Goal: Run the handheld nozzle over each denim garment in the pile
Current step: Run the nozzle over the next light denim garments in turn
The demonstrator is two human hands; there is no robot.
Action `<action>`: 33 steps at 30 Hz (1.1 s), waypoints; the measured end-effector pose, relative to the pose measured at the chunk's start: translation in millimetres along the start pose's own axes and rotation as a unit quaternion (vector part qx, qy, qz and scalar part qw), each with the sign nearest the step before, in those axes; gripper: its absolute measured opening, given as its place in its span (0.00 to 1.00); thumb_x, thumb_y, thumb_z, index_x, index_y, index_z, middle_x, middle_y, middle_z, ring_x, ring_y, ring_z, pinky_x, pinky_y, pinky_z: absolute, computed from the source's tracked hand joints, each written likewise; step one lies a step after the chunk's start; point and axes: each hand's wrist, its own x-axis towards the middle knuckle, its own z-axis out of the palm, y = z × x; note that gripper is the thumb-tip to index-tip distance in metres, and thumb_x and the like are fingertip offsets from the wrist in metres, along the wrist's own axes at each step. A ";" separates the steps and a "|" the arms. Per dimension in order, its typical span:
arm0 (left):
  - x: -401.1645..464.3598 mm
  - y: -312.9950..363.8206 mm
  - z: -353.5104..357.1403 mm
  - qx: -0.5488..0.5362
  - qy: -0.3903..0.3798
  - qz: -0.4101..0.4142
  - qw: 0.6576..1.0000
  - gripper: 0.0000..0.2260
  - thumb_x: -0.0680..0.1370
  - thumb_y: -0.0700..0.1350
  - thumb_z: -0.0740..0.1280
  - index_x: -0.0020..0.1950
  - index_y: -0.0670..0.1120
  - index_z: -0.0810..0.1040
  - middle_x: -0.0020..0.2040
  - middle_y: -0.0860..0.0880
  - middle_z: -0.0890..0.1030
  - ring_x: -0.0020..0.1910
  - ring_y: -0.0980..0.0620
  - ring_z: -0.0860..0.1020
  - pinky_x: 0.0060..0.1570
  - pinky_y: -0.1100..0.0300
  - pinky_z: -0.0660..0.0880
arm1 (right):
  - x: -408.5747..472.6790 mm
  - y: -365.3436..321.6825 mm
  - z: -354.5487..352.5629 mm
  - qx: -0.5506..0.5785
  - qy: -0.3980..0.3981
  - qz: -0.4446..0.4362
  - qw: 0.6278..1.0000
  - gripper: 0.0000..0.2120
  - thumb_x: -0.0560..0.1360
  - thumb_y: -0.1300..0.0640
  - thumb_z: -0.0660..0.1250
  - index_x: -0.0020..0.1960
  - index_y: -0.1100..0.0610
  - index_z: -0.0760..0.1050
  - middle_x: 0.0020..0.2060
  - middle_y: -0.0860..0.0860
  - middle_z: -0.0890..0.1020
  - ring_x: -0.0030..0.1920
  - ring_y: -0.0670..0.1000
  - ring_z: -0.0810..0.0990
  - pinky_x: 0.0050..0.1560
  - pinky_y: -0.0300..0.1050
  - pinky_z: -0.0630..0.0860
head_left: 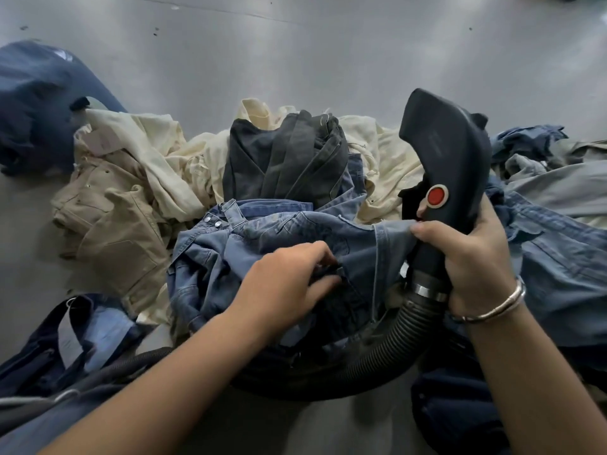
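Forearms fill the near edge. Our left hand [289, 284] curls into the folds of the blue denim garment [262, 238] atop the pile, fingers bunching cloth. Our right hand [466, 254] wraps the handle of the black handheld nozzle [450, 152], head tilted up and off the fabric; forefinger and thumb also pinch an edge of the same denim. A ribbed hose [394, 339] trails down from the handle. A silver bangle [492, 307] sits on the right wrist. Behind lie charcoal jeans [289, 156], cream [157, 152] and tan [111, 218] pieces. We judge the denim limp but weighty, seams stiff; best held at waistband or hem and pulled taut.
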 end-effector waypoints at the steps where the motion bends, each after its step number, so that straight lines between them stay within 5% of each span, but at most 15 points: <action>1: 2.0 -3.1 -2.7 -0.032 -0.008 -0.009 0.999 0.05 0.74 0.50 0.71 0.47 0.50 0.78 0.43 0.55 0.82 0.45 0.56 0.80 0.46 0.54 0.76 | 1.5 -0.5 -1.7 -0.001 0.011 0.001 1.000 0.17 0.69 0.77 0.65 0.48 0.58 0.71 0.34 0.47 0.79 0.32 0.44 0.78 0.32 0.39 0.77; 4: 4.8 -13.0 -5.9 -0.053 -0.003 -0.017 0.998 0.01 0.75 0.43 0.70 0.45 0.49 0.79 0.39 0.53 0.82 0.41 0.57 0.79 0.46 0.56 0.75 | 6.3 -0.5 -7.5 0.016 0.047 0.017 0.999 0.16 0.69 0.77 0.63 0.51 0.62 0.69 0.36 0.51 0.77 0.32 0.46 0.77 0.33 0.40 0.76; 6: 4.4 -15.8 -4.2 -0.078 -0.021 -0.018 0.997 0.07 0.76 0.45 0.69 0.52 0.48 0.77 0.47 0.52 0.79 0.47 0.57 0.76 0.52 0.59 0.72 | 7.2 0.9 -11.4 0.031 0.051 0.037 0.998 0.15 0.70 0.76 0.63 0.51 0.61 0.70 0.37 0.51 0.77 0.33 0.48 0.76 0.34 0.43 0.77; 9: 4.0 -14.5 3.6 -0.073 -0.192 -0.077 0.976 0.20 0.77 0.54 0.67 0.64 0.45 0.70 0.58 0.51 0.74 0.57 0.55 0.73 0.58 0.60 0.69 | 6.1 3.3 -14.9 0.040 0.028 0.050 0.998 0.14 0.70 0.75 0.63 0.52 0.62 0.70 0.37 0.51 0.77 0.34 0.50 0.77 0.35 0.44 0.77; 12: 0.0 -8.7 9.3 -0.178 -0.228 -0.081 0.954 0.11 0.78 0.46 0.67 0.50 0.38 0.73 0.42 0.46 0.76 0.43 0.52 0.72 0.47 0.53 0.70 | 11.2 3.2 -15.5 0.033 0.045 0.028 0.998 0.14 0.69 0.75 0.64 0.52 0.63 0.70 0.35 0.49 0.78 0.34 0.48 0.77 0.34 0.41 0.77; 14: -1.2 -10.0 4.2 -0.365 -0.210 -0.120 0.899 0.09 0.79 0.40 0.66 0.54 0.34 0.74 0.46 0.40 0.79 0.47 0.49 0.75 0.52 0.50 0.73 | 20.4 4.7 -18.6 0.020 0.088 0.023 0.996 0.14 0.69 0.76 0.64 0.50 0.62 0.70 0.34 0.49 0.78 0.31 0.45 0.77 0.33 0.39 0.76; 16: -2.2 -13.5 -4.5 -0.535 -0.205 -0.143 0.807 0.12 0.78 0.41 0.65 0.60 0.37 0.76 0.56 0.39 0.81 0.54 0.47 0.80 0.56 0.54 0.76 | 28.4 9.4 -22.9 -0.001 0.116 0.045 0.992 0.15 0.68 0.75 0.64 0.51 0.62 0.70 0.34 0.51 0.76 0.28 0.45 0.77 0.30 0.39 0.76; 18: -3.4 -15.5 -12.1 -0.624 -0.190 -0.150 0.743 0.13 0.77 0.42 0.64 0.59 0.41 0.80 0.58 0.39 0.81 0.57 0.46 0.80 0.54 0.58 0.78 | 31.0 16.4 -26.2 -0.014 0.117 0.085 0.989 0.15 0.68 0.75 0.64 0.52 0.62 0.70 0.33 0.54 0.75 0.25 0.47 0.76 0.28 0.41 0.75; 20: -3.7 -15.5 -16.3 -0.614 -0.163 -0.160 0.755 0.11 0.78 0.46 0.65 0.56 0.43 0.82 0.56 0.40 0.82 0.55 0.46 0.81 0.52 0.58 0.79 | 27.2 19.9 -28.6 -0.005 0.102 0.107 0.989 0.16 0.67 0.76 0.63 0.51 0.62 0.70 0.33 0.57 0.74 0.25 0.51 0.76 0.28 0.43 0.76; 24: 2.9 -14.5 -15.8 -0.471 -0.059 -0.247 0.845 0.24 0.72 0.65 0.59 0.46 0.48 0.86 0.47 0.47 0.86 0.50 0.52 0.83 0.50 0.55 0.79 | 5.0 3.9 -33.7 -0.051 -0.010 0.058 0.997 0.15 0.66 0.78 0.64 0.46 0.61 0.71 0.31 0.56 0.78 0.28 0.54 0.78 0.29 0.44 0.77; 30: 13.8 -14.9 -4.6 -0.476 0.038 -0.284 0.832 0.17 0.82 0.51 0.59 0.44 0.43 0.83 0.44 0.48 0.86 0.43 0.53 0.83 0.37 0.67 0.77 | -35.7 -23.5 -32.7 -0.207 -0.254 0.016 0.945 0.31 0.58 0.71 0.72 0.51 0.40 0.77 0.37 0.47 0.83 0.35 0.45 0.82 0.36 0.36 0.78; 33: 17.3 -14.9 -1.0 -0.446 0.060 -0.279 0.848 0.20 0.82 0.51 0.58 0.46 0.36 0.79 0.47 0.38 0.82 0.44 0.43 0.80 0.43 0.59 0.77 | -44.6 -17.3 -30.7 -0.295 -0.323 0.030 0.899 0.35 0.57 0.65 0.70 0.61 0.41 0.73 0.48 0.44 0.83 0.47 0.45 0.82 0.45 0.40 0.79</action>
